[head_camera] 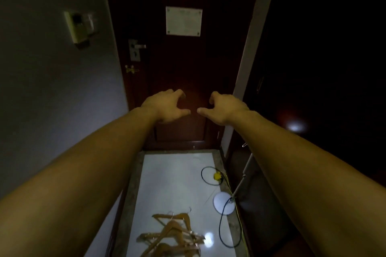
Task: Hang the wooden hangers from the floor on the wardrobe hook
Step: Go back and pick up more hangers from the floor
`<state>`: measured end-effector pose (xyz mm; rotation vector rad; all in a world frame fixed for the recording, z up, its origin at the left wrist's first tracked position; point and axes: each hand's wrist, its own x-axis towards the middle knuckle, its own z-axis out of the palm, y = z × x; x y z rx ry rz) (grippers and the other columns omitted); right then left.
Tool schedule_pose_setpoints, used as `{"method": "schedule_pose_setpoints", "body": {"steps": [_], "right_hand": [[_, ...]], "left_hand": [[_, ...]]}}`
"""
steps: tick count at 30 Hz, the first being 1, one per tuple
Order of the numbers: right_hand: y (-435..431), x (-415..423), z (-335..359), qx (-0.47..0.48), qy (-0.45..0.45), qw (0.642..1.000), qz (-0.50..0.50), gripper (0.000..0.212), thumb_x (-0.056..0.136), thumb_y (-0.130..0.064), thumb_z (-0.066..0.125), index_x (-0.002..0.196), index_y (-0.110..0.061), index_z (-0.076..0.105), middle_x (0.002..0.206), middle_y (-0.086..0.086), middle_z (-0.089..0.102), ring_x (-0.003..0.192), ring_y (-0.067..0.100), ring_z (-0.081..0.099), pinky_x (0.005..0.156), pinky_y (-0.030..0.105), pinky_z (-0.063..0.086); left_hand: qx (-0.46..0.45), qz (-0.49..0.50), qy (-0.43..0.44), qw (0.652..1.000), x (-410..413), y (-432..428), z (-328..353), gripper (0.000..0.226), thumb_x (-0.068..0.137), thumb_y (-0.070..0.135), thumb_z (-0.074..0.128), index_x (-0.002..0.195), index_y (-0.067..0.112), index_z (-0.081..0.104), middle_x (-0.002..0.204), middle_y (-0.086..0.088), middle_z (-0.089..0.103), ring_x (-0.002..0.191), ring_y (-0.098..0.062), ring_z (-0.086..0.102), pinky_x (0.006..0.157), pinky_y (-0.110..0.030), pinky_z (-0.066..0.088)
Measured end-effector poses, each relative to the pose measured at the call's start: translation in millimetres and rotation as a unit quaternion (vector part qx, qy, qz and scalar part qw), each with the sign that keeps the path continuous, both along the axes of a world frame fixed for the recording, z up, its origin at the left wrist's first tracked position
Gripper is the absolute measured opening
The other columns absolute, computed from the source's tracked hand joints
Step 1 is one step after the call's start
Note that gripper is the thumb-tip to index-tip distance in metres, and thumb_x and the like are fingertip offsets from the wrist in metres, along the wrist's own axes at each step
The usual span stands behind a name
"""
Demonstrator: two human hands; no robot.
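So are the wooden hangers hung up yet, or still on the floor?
Still on the floor: the wooden hangers lie in a loose tangled pile on the white tile, and both the left hand and right hand are empty.

empty hands (pixel 167 106) raised, hangers (pixel 173 236) on floor (pixel 177 173)

Hotel-room entry: door (pixel 183 69) with notice (pixel 183 21)
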<state>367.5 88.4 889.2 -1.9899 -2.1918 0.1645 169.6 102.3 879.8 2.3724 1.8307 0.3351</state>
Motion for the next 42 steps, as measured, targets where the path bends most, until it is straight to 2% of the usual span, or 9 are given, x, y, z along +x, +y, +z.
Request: {"method": "schedule_pose_setpoints", "body": {"steps": [10, 14, 20, 23, 26, 33, 36, 39, 42], "right_hand": [[45, -33, -148, -0.149, 0.045, 0.987, 0.027, 0.066, 0.089, -0.063, 0.058, 0.132, -0.014, 0.049, 0.131, 0.015, 0.059, 0.114, 0.035, 0.058, 0.086, 0.039, 0.049], [47, -53, -229, -0.196, 0.021, 0.980, 0.018, 0.074, 0.089, -0.066, 0.055, 0.141, -0.015, 0.046, 0.142, 0.012, 0.053, 0.125, 0.032, 0.053, 0.099, 0.045, 0.048], [42, -71, -352, -0.256, 0.031, 0.966, 0.029, 0.068, 0.086, -0.068, 0.056, 0.129, -0.015, 0.050, 0.110, 0.008, 0.060, 0.093, 0.025, 0.060, 0.074, 0.039, 0.052], [43, -78, -413, -0.291, 0.033, 0.956, 0.017, 0.062, 0.086, -0.066, 0.058, 0.123, -0.017, 0.050, 0.086, -0.001, 0.049, 0.074, 0.017, 0.054, 0.057, 0.031, 0.046], [45, -82, -477, -0.322, 0.033, 0.946, 0.012, 0.058, 0.085, -0.067, 0.059, 0.119, -0.021, 0.051, 0.083, -0.002, 0.046, 0.071, 0.016, 0.052, 0.051, 0.029, 0.041], [56, -98, -629, -0.378, 0.019, 0.925, 0.019, 0.059, 0.088, -0.065, 0.056, 0.126, -0.020, 0.049, 0.103, 0.005, 0.057, 0.086, 0.024, 0.063, 0.077, 0.041, 0.059], [67, -105, -687, -0.387, 0.019, 0.922, 0.015, 0.049, 0.088, -0.058, 0.059, 0.123, -0.025, 0.051, 0.101, 0.005, 0.052, 0.080, 0.022, 0.063, 0.074, 0.038, 0.059], [77, -110, -746, -0.397, 0.023, 0.917, 0.016, 0.021, 0.089, -0.052, 0.062, 0.098, -0.038, 0.049, 0.095, 0.000, 0.052, 0.074, 0.018, 0.058, 0.066, 0.033, 0.055], [83, -110, -814, -0.417, 0.019, 0.909, 0.013, 0.039, 0.086, -0.049, 0.067, 0.117, -0.032, 0.051, 0.105, 0.003, 0.055, 0.090, 0.025, 0.063, 0.082, 0.043, 0.059]], "left_hand": [[-0.144, 0.024, -0.035, 0.989, -28, 32, -145, 0.062, 0.085, 0.057, 0.062, 0.135, 0.024, 0.048, 0.129, -0.009, 0.056, 0.110, -0.028, 0.057, 0.083, -0.034, 0.044], [-0.201, 0.028, -0.025, 0.979, -45, 34, -220, 0.063, 0.088, 0.052, 0.063, 0.140, 0.021, 0.045, 0.138, -0.010, 0.053, 0.118, -0.027, 0.055, 0.097, -0.043, 0.048], [-0.293, 0.033, -0.023, 0.955, -66, 26, -343, 0.064, 0.088, 0.054, 0.060, 0.141, 0.023, 0.042, 0.139, -0.011, 0.051, 0.117, -0.029, 0.055, 0.084, -0.037, 0.045], [-0.325, 0.054, -0.042, 0.943, -70, 24, -406, 0.062, 0.085, 0.053, 0.062, 0.139, 0.027, 0.044, 0.138, -0.008, 0.051, 0.116, -0.027, 0.053, 0.085, -0.038, 0.047], [-0.362, 0.067, -0.055, 0.928, -73, 23, -464, 0.064, 0.082, 0.057, 0.061, 0.138, 0.031, 0.045, 0.135, -0.005, 0.051, 0.112, -0.026, 0.054, 0.088, -0.043, 0.052], [-0.412, 0.069, -0.068, 0.906, -79, 28, -608, 0.060, 0.087, 0.048, 0.062, 0.140, 0.027, 0.045, 0.137, -0.008, 0.050, 0.119, -0.028, 0.052, 0.093, -0.048, 0.052], [-0.412, 0.073, -0.066, 0.906, -85, 38, -665, 0.059, 0.089, 0.047, 0.062, 0.140, 0.025, 0.045, 0.139, -0.009, 0.050, 0.122, -0.029, 0.052, 0.095, -0.049, 0.051], [-0.409, 0.075, -0.061, 0.907, -94, 49, -726, 0.060, 0.087, 0.050, 0.062, 0.140, 0.027, 0.044, 0.140, -0.008, 0.051, 0.121, -0.028, 0.053, 0.094, -0.049, 0.052], [-0.416, 0.079, -0.044, 0.905, -102, 56, -796, 0.061, 0.086, 0.052, 0.063, 0.139, 0.028, 0.044, 0.136, -0.006, 0.053, 0.116, -0.027, 0.056, 0.092, -0.048, 0.053]]}}
